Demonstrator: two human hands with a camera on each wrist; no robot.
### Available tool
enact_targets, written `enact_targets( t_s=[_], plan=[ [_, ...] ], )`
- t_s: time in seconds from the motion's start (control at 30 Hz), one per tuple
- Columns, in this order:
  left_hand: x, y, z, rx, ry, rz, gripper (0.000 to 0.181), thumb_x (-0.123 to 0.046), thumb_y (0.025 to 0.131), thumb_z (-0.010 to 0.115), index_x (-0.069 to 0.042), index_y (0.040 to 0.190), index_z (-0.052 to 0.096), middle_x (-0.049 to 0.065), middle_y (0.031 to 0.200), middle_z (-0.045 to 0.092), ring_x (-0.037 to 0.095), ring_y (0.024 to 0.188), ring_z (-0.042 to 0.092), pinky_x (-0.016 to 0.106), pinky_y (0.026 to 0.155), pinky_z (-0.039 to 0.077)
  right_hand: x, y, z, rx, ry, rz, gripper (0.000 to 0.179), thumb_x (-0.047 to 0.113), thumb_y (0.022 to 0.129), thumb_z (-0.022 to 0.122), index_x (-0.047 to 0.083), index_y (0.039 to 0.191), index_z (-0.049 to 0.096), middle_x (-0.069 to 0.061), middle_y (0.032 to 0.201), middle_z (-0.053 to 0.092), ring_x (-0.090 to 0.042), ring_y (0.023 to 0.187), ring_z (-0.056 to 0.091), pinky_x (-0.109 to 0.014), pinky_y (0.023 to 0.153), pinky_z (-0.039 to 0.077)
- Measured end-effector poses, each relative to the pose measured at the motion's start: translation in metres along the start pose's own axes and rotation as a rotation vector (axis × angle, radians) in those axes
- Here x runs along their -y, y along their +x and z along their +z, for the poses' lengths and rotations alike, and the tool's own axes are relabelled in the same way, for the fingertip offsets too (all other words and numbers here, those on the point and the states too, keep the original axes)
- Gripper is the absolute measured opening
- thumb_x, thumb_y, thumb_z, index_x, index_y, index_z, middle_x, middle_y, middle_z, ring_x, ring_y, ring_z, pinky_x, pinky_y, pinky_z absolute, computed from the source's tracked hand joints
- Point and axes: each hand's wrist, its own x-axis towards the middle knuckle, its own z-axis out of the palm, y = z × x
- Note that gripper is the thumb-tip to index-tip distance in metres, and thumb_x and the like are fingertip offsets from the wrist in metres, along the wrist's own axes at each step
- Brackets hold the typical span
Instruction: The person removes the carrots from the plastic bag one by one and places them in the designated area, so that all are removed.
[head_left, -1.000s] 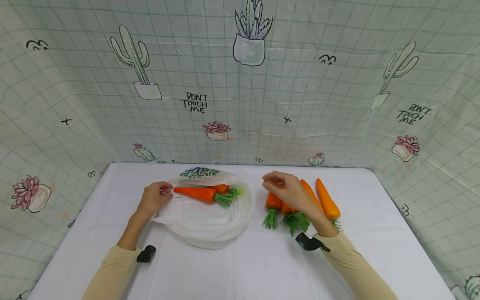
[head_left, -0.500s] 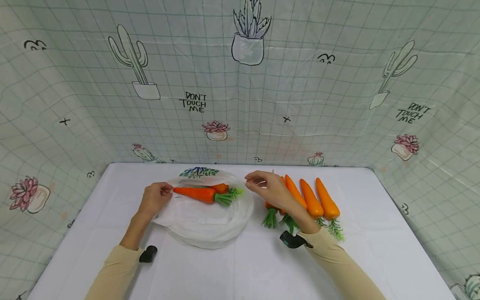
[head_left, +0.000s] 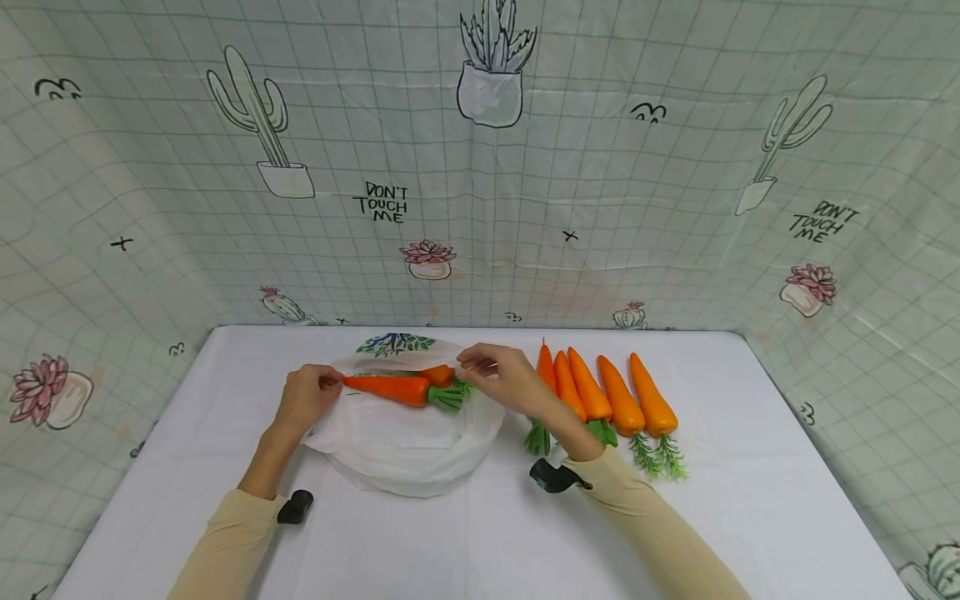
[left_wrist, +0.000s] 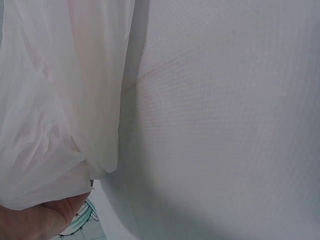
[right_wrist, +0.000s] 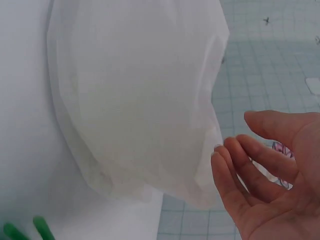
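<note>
A thin white plastic bag (head_left: 405, 433) lies on the table with its mouth spread. In its opening rest a large orange carrot (head_left: 388, 388) with a green top and a second carrot (head_left: 438, 376) partly behind it. My left hand (head_left: 306, 398) pinches the bag's left edge; the bag (left_wrist: 95, 90) covers most of the left hand (left_wrist: 42, 220) in the left wrist view. Over the bag's right rim is my right hand (head_left: 504, 379). In the right wrist view, the right hand (right_wrist: 270, 175) has loosely bent fingers beside the bag (right_wrist: 140, 100), thumb apart, holding nothing.
Several more carrots (head_left: 621, 398) lie side by side right of the bag, tips toward the back, green tops toward the front. My right forearm partly covers the nearest ones. A patterned cloth wall (head_left: 480, 192) rises behind the white table (head_left: 405, 550).
My right hand has moved left, from above the row of carrots to the bag's right rim, uncovering more carrots. The left hand stays at the bag's left edge.
</note>
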Motion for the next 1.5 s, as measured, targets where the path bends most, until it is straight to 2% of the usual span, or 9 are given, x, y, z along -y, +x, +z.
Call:
enact_targets(
  t_s=[0.4, 0.6, 0.8, 1.13, 1.5],
  plan=[
    [0.002, 0.000, 0.002, -0.015, 0.012, 0.019, 0.012, 0.008, 0.091, 0.066, 0.014, 0.098, 0.074, 0.027, 0.093, 0.073, 0.038, 0.086, 0.068, 0.052, 0.082, 0.058, 0.004, 0.012, 0.025, 0.109, 0.020, 0.001, 0.030, 0.009, 0.097, 0.071, -0.006, 0.122, 0.067, -0.016, 0.111, 0.071, -0.024, 0.099, 0.067, -0.028, 0.090, 0.055],
    [-0.001, -0.001, 0.000, -0.008, 0.011, 0.003, 0.013, 0.008, 0.091, 0.066, 0.014, 0.099, 0.074, 0.028, 0.095, 0.073, 0.039, 0.088, 0.068, 0.052, 0.083, 0.058, 0.005, 0.018, 0.037, 0.124, -0.017, -0.015, 0.031, 0.007, 0.097, 0.070, -0.007, 0.124, 0.066, -0.018, 0.118, 0.070, -0.029, 0.105, 0.067, -0.033, 0.094, 0.055],
    [-0.003, -0.001, -0.001, 0.005, 0.015, 0.003, 0.014, 0.008, 0.092, 0.065, 0.015, 0.101, 0.074, 0.029, 0.096, 0.072, 0.039, 0.088, 0.068, 0.052, 0.083, 0.058, 0.010, 0.022, 0.051, 0.140, -0.101, -0.007, 0.034, 0.008, 0.096, 0.072, -0.005, 0.128, 0.066, -0.015, 0.125, 0.068, -0.028, 0.110, 0.062, -0.039, 0.100, 0.052],
    [-0.002, 0.000, 0.000, 0.002, 0.024, -0.013, 0.014, 0.007, 0.092, 0.066, 0.014, 0.101, 0.074, 0.028, 0.096, 0.072, 0.038, 0.088, 0.067, 0.052, 0.083, 0.057, 0.015, 0.027, 0.067, 0.151, -0.244, -0.053, 0.037, 0.008, 0.095, 0.073, -0.004, 0.130, 0.065, -0.015, 0.129, 0.068, -0.029, 0.121, 0.061, -0.041, 0.109, 0.045],
    [-0.002, 0.000, 0.000, 0.011, 0.026, -0.021, 0.015, 0.006, 0.093, 0.065, 0.014, 0.102, 0.074, 0.028, 0.099, 0.072, 0.040, 0.091, 0.068, 0.052, 0.085, 0.057, 0.018, 0.028, 0.082, 0.096, -0.479, -0.126, 0.038, 0.003, 0.090, 0.077, -0.001, 0.127, 0.068, -0.013, 0.121, 0.069, -0.027, 0.110, 0.065, -0.035, 0.099, 0.053]
  ],
)
